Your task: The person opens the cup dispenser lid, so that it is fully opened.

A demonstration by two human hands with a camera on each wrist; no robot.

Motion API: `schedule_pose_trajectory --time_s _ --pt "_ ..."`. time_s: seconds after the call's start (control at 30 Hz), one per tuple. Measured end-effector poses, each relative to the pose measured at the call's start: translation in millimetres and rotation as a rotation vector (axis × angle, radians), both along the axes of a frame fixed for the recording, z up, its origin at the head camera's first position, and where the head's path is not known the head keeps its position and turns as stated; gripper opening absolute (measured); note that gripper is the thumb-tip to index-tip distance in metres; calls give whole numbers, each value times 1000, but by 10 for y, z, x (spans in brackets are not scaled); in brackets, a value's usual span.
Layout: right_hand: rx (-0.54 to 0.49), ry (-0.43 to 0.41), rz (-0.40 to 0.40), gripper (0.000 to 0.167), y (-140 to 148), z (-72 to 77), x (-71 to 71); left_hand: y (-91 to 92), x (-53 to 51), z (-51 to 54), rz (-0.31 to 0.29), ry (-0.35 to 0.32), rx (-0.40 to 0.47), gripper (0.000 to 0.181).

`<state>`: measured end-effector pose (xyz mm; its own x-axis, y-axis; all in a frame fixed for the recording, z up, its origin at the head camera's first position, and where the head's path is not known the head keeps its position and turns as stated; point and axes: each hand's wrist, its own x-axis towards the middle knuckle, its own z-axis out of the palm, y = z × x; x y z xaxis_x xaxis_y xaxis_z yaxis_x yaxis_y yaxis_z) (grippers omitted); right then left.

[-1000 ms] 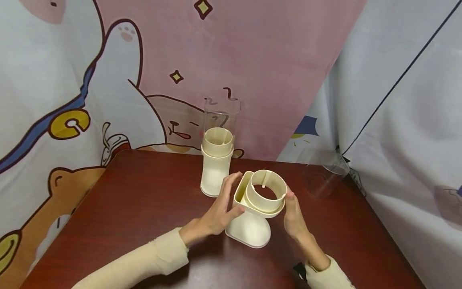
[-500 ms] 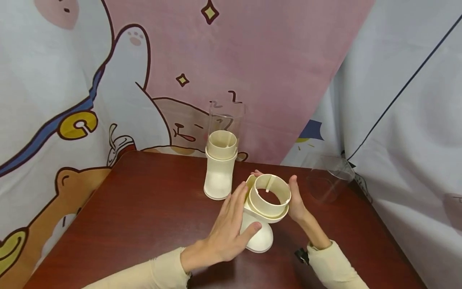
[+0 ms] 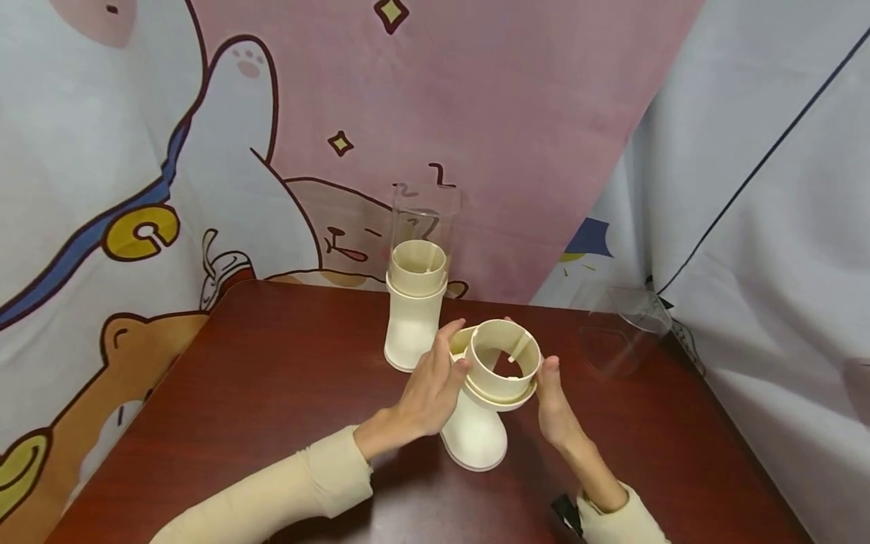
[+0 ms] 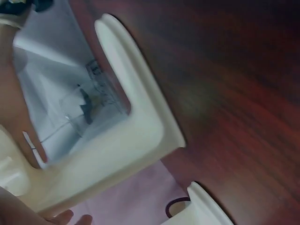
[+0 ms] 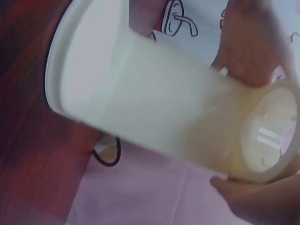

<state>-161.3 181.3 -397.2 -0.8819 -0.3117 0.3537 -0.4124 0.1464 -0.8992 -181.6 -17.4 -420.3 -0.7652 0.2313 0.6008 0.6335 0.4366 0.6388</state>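
A cream plastic stand (image 3: pixel 476 434) with a round collar on top and a rounded foot is upright near the middle of the table. My left hand (image 3: pixel 424 389) holds the left side of its top, thumb in front and fingers along the side. On the other side my right hand (image 3: pixel 560 412) holds the collar, its thumb against the wall and a fingertip showing behind. In the right wrist view, the stand's column (image 5: pixel 164 103) runs between both hands. The left wrist view shows its foot (image 4: pixel 131 70), while most of the left hand is cut off there.
A similar cream stand (image 3: pixel 411 325) with a clear cylinder (image 3: pixel 424 208) around its collar stands behind. Another clear cylinder (image 3: pixel 625 332) is at the table's back right corner. Cartoon-printed cloth (image 3: pixel 510 136) hangs behind and beside the dark red-brown table (image 3: pixel 272 393).
The stand has turned, its foot now pointing more towards me. My left hand first slid forward with straight fingers, then drew back and took hold of the top's left side.
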Motion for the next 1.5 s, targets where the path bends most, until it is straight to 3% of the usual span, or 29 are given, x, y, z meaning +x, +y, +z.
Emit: schedule_pose_trajectory --time_s 0.2,0.4,0.53,0.7,0.83,0.93,1.03,1.17,1.5 --pt "-25 102 -105 73 -154 5 45 -32 -175 -34 -97 -66 46 89" --pt "-49 32 -225 67 -273 22 147 -76 -265 -69 -199 -85 39 86" --pt "-65 -3 -232 68 -291 57 170 -59 -172 -22 -154 -95 88 88" --pt "-106 96 -257 71 -281 58 74 50 114 170 -96 -153 216 97" --pt "-138 158 -278 71 -331 -15 -18 191 176 270 -34 -210 228 99" --pt "-120 169 -347 60 -359 -55 -47 279 154 269 12 -254 251 94" --pt "-91 158 -408 52 -343 -37 -71 351 111 253 26 -256 272 81" --pt "-97 159 -443 52 -277 -12 -128 451 37 257 27 -232 265 70" --pt "-109 200 -518 53 -35 -44 -389 743 -258 258 98 -129 182 74"
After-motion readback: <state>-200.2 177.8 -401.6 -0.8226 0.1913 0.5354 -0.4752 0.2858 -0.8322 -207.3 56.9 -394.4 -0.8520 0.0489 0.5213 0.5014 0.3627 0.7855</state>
